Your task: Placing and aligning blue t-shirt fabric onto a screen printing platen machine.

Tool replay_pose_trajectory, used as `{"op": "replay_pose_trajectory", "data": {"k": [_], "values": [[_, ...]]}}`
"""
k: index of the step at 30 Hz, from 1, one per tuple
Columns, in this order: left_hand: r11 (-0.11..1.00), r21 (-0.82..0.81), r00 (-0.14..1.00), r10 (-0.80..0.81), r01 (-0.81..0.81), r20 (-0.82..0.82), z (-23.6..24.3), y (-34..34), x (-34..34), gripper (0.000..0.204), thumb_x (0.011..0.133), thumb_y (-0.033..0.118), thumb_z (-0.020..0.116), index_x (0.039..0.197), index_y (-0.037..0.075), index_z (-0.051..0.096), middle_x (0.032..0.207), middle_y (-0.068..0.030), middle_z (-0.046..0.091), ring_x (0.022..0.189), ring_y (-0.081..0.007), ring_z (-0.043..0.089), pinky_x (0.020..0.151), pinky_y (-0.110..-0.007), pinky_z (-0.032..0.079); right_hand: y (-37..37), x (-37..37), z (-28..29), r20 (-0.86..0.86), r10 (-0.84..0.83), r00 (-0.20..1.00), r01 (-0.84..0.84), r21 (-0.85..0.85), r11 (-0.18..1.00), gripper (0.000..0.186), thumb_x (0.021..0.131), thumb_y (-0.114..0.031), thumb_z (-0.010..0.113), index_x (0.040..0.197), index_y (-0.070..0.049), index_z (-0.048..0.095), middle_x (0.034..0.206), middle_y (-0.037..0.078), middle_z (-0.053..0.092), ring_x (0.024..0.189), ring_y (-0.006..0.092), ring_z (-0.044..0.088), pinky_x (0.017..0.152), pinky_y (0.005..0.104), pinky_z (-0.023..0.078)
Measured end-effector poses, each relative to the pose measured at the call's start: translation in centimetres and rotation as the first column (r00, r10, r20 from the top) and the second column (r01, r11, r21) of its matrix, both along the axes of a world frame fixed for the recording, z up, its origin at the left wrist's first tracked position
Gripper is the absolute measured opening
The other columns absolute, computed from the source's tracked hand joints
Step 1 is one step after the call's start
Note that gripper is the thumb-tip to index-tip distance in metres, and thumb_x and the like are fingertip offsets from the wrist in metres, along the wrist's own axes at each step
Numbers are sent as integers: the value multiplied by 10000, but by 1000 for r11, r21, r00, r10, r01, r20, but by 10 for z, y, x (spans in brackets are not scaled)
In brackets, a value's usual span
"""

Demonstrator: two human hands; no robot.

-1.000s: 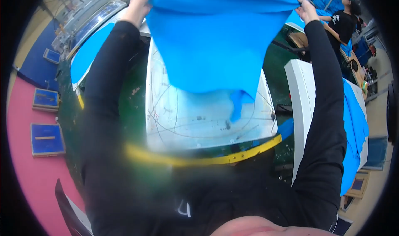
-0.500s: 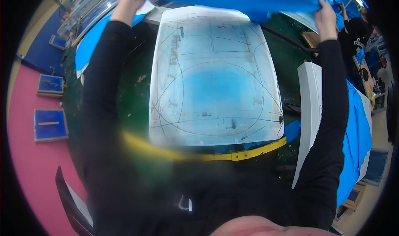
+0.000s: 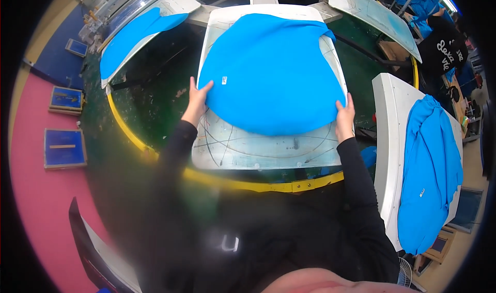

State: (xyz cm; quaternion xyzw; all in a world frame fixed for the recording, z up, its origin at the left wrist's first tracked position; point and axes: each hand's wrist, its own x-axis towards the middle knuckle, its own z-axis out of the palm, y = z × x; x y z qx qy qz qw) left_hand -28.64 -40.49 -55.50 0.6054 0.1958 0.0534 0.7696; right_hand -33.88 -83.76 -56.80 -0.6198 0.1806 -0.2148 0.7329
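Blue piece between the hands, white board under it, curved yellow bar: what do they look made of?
Blue piece: soft matte fabric, perhaps knit; it lies limp with a rumpled corner.
White board: a stiff, smooth panel, marked with dark lines; coated metal or plastic, I can't tell which.
Yellow bar: probably painted metal, given its even colour and two round fixings.

Cloth between left hand and right hand: solid blue. Board between them: white, dark curved lines. Floor left of left hand: green.
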Motion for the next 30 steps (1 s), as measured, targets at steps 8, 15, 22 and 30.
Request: {"op": "replay_pose_trajectory", "data": {"k": [8,15,22,30], "values": [[807,503,948,-304,309,-95,-4,13,-46,762,719,52,738,1378,17,357,1296,-230,463,1076,-285,556,911,-343,470,2,-24,-29,-232,203,951,-278,-365,888,551,781,7,601,1314,-7,461,1240,172,550,1066,215,554,910,294,424],[842,417,940,-307,341,-149,18,13,-100,788,718,21,738,1384,-18,319,1327,-243,423,1104,-289,538,917,-344,469,-4,-64,0,-306,251,918,-353,-345,870,652,723,54,566,1352,-2,405,1331,188,466,1136,221,516,926,280,412],[837,423,938,-304,347,-168,4,15,-134,876,686,6,749,1406,-25,251,1264,-207,485,909,-213,616,635,-262,538,-6,-110,25,-391,317,864,-420,-210,883,656,746,90,565,1369,-8,384,1355,158,443,1129,178,504,910,255,412],[680,664,941,-317,311,-117,-24,21,-155,915,649,75,784,1389,-51,261,1318,-225,422,1205,-313,461,991,-347,399,-13,-132,-3,-456,282,844,-464,-358,810,682,758,65,608,1386,-45,368,1321,161,483,1109,174,520,909,260,414]]}}
